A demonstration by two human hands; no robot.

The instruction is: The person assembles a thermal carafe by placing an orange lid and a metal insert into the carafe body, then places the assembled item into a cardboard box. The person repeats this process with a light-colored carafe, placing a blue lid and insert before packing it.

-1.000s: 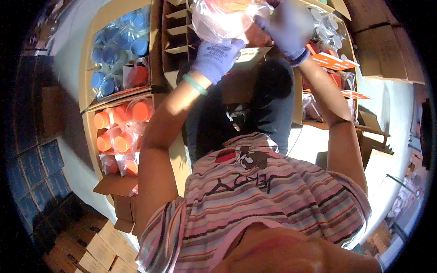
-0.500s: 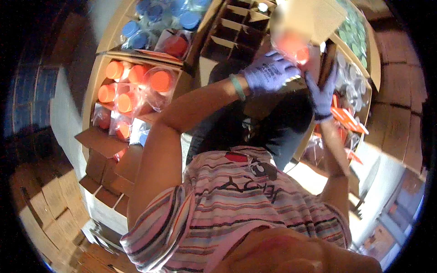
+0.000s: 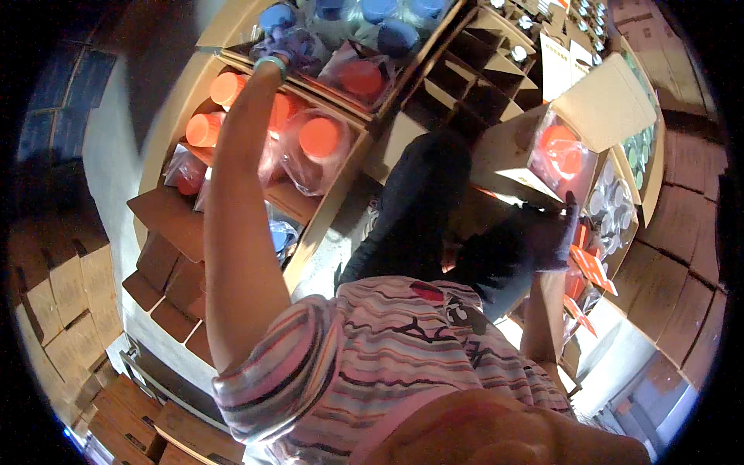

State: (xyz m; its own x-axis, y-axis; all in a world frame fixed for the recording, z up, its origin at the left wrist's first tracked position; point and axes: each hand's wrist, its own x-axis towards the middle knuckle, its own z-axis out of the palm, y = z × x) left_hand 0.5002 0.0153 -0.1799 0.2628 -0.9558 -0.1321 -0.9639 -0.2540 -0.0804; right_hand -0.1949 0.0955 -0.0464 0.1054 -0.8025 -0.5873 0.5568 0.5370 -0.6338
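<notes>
My left hand (image 3: 288,51), in a purple-blue knit glove, reaches among the plastic-wrapped blue-capped bottles (image 3: 380,9) in the far-left box. Its fingers blend with the wrapping, so I cannot tell their grip. An opened cardboard carton (image 3: 504,147) leans by my knees, its flap (image 3: 608,101) raised. Inside it sits an orange-capped bottle (image 3: 561,153) in clear plastic. My right hand (image 3: 552,236), gloved and mostly in shadow, is closed at the carton's near right edge, one finger pointing up along it.
Orange-capped bottles (image 3: 319,138) fill the box on the left. A divided carton (image 3: 465,85) stands ahead, with white-capped items (image 3: 519,53) beyond. Silver-lidded items (image 3: 612,203) and green-capped ones (image 3: 637,151) sit in boxes at the right. Stacked cartons (image 3: 678,287) line the right side.
My left hand has left the carton and swung far left to the blue-capped bottles. The orange-capped bottle now sits inside the carton. My right hand has moved lower along the carton.
</notes>
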